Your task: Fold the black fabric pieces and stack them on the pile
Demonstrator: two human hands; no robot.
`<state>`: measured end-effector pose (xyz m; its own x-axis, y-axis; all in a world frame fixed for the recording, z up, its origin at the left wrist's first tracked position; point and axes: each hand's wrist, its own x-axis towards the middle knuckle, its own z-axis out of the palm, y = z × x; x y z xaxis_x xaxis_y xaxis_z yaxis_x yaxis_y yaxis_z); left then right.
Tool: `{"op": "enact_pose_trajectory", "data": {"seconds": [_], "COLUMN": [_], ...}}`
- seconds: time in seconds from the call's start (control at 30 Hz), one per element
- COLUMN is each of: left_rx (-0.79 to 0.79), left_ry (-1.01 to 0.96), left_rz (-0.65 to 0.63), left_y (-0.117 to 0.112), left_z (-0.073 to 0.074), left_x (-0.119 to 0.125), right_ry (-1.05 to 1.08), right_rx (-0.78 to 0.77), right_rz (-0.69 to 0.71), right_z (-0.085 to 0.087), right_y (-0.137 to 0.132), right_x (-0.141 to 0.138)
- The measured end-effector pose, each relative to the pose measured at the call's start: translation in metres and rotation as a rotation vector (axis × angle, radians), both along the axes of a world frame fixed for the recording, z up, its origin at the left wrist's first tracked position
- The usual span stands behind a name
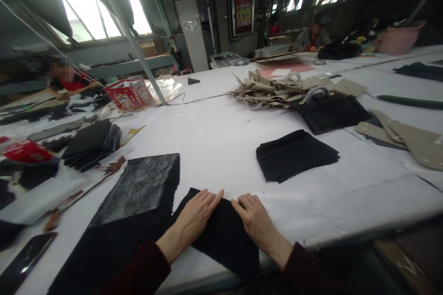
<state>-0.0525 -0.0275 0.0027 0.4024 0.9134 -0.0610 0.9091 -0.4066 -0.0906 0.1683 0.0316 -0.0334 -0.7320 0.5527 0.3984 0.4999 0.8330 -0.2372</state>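
Note:
A piece of black fabric (226, 235) lies at the table's near edge, partly hanging over it. My left hand (194, 219) is closed on its far left edge, with the thumb pointing right along that edge. Gripping the far right part of the same edge is my right hand (258, 223), its fingers bent and its thumb toward the left hand. The fingertips rest close to the tabletop, and a small gap separates the hands. To the left lies a tall stack of black fabric pieces (133, 189) with a speckled grey top. Another black stack (296, 154) sits farther right.
A black bag with a handle (332, 110) lies beyond, by a heap of beige pieces (270, 90). Beige straps (398, 133) are at right. Left are a phone (26, 262), a red patterned box (129, 94) and a slanting pole (133, 39). Other people sit farther back.

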Motion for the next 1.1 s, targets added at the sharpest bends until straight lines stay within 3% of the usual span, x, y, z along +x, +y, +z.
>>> {"op": "enact_pose_trajectory", "data": {"seconds": [0.5,0.63,0.8,1.1], "left_rx": [-0.014,0.005,-0.034,0.05], "left_ry": [0.087,0.061,0.029,0.126], "left_rz": [-0.009,-0.056,-0.022,-0.035], "left_y": [0.002,0.004,0.004,0.0], "left_z": [0.01,0.007,0.0,-0.005], "left_x": [0.033,0.036,0.041,0.056], "right_ry": [-0.042,-0.059,-0.064,-0.147], "right_rx": [-0.005,0.015,0.064,0.116], "right_rz": [0.041,0.035,0.051,0.082], "right_z": [0.004,0.008,0.008,0.013], "right_y": [0.003,0.003,0.003,0.0], "right_x": [0.026,0.033,0.039,0.048]}}
